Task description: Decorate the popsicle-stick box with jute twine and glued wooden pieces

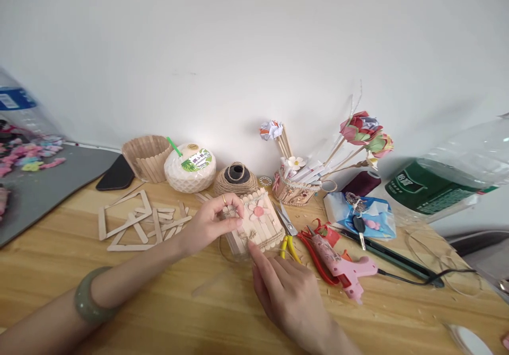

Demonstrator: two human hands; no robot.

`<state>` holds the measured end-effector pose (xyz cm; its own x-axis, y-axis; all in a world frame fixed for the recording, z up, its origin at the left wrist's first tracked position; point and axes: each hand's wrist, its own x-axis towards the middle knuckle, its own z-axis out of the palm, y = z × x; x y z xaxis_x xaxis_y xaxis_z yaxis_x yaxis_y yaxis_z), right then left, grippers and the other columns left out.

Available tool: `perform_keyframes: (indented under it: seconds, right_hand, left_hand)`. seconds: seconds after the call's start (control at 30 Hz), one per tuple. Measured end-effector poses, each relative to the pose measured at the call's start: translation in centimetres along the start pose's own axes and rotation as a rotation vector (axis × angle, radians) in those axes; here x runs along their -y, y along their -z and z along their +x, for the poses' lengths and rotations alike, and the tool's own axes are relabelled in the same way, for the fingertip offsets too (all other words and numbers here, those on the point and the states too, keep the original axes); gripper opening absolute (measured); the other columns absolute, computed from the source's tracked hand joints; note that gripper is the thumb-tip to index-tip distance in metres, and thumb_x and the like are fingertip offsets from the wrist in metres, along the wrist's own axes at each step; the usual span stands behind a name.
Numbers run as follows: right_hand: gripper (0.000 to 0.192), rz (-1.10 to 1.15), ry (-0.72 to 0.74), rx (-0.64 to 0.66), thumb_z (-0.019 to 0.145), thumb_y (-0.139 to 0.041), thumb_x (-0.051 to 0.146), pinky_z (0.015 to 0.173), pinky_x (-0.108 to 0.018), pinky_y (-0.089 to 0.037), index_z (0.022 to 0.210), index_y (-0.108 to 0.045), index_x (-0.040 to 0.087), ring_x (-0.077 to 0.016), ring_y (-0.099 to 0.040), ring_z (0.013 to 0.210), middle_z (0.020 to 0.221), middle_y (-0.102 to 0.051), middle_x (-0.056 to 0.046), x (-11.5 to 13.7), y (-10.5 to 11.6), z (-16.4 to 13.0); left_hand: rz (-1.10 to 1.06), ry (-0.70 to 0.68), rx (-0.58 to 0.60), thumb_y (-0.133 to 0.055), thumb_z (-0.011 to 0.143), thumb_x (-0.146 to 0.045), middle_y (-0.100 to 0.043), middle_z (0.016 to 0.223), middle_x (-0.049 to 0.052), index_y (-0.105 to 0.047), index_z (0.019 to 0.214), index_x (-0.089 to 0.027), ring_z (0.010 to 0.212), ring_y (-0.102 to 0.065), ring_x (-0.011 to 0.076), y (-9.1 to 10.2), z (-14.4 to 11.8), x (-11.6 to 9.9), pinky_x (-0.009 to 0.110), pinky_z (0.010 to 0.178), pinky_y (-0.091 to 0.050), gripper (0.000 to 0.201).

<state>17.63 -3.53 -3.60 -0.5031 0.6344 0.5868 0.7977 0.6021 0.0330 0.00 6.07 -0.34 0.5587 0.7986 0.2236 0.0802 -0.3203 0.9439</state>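
On the table: label lines follow, largest thing first.
Table [167,312]: pale wood, with wood shavings scattered near the right side.
Stick container [260,226]: at the middle of the table, a clear cup clad in upright craft sticks; the cladding looks complete on the side that shows, with a pink flower and a twine bow already on it. The back is hidden, so what remains there cannot be told.
Left hand [210,222]: clasps the container's left edge, thumb on the front, fingers curled behind.
Right hand [286,291]: nearer, loose and empty, forefinger tip touching the container's lower edge by the bow.
Glue gun [342,265]: pink, lying just right of the container, untouched.
Loose sticks [139,222]: a spread to the left, some joined into frames, unused.
Pliers [290,241]: yellow-handled, beside the container.
Progress: judged late, at the trimming or checking stage.
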Motion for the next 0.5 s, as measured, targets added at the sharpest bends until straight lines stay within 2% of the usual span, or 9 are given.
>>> perform_keyframes:
  seconds: [0.13, 0.37, 0.5]
  right_hand:
    - [0.034, 0.016, 0.034, 0.018, 0.086, -0.046, 0.01, 0.04, -0.025, -0.035, 0.119, -0.046, 0.003, -0.0119, -0.051, 0.044, 0.056, -0.058, 0.002, 0.1, -0.21, -0.13]
    - [0.033, 0.06, 0.021, 0.047, 0.087, -0.044, 0.013, 0.04, -0.025, -0.036, 0.119, -0.046, 0.004, -0.0121, -0.052, 0.045, 0.058, -0.06, 0.001, 0.19, -0.4, -0.35]
    - [0.035, 0.079, -0.01, 0.049, 0.087, -0.044, 0.012, 0.041, -0.025, -0.037, 0.121, -0.044, 0.006, -0.0117, -0.052, 0.045, 0.058, -0.06, 0.001, 0.12, -0.52, -0.47]
  left_hand:
    - [0.056, 0.023, 0.067, -0.051, 0.076, -0.024, -0.051, 0.076, -0.002, -0.053, 0.08, -0.018, 0.072, -0.045, 0.014, 0.58, 0.23, -0.38, 0.024, 0.064, -0.034, 0.008]
    - [0.078, 0.013, 0.092, -0.048, 0.08, -0.028, -0.056, 0.078, 0.0, -0.055, 0.079, -0.018, 0.079, -0.05, 0.0172, 0.73, 0.41, -0.9, 0.027, 0.072, -0.038, 0.012]
    - [-0.031, 0.054, 0.124, -0.047, 0.082, -0.025, -0.057, 0.099, 0.003, -0.055, 0.097, -0.02, 0.092, -0.051, 0.0196, 0.78, 0.38, -0.89, 0.029, 0.079, -0.039, 0.018]
